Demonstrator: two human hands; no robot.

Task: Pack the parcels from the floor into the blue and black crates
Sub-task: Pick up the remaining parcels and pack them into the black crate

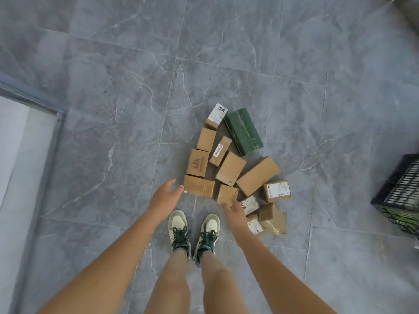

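Parcels (230,168) lie clustered on the grey marble-patterned tile floor (113,64), straight ahead of the person's two sneakers (192,234). That floor fills almost the whole view, its veined tiles split by thin grout lines. At the left edge a pale panel in a grey frame (25,137) runs along the tiles. At the right edge stands the black crate (401,193), a slatted plastic one, only partly in view and well apart from the pile.

Largest in the pile is the dark green box (243,131), its long axis running from upper left to lower right, at the far side. Next comes the long brown carton (257,176), long axis sloping from lower left up to the right. Beside it a squarer brown carton (230,168) tilts the same way. On the left a column of plain brown boxes runs toward the feet; the nearest of them, a flat brown box (199,186), lies with its long axis left to right. Small labelled boxes sit at the far tip and along the right and near-right edge, one of them crumpled.

Both bare arms reach down. The left hand (165,196) is spread, fingers relaxed, fingertips just beside the flat brown box and holding nothing. The right hand (235,215) is likewise loose and empty, fingers extended near a small brown box (226,194).
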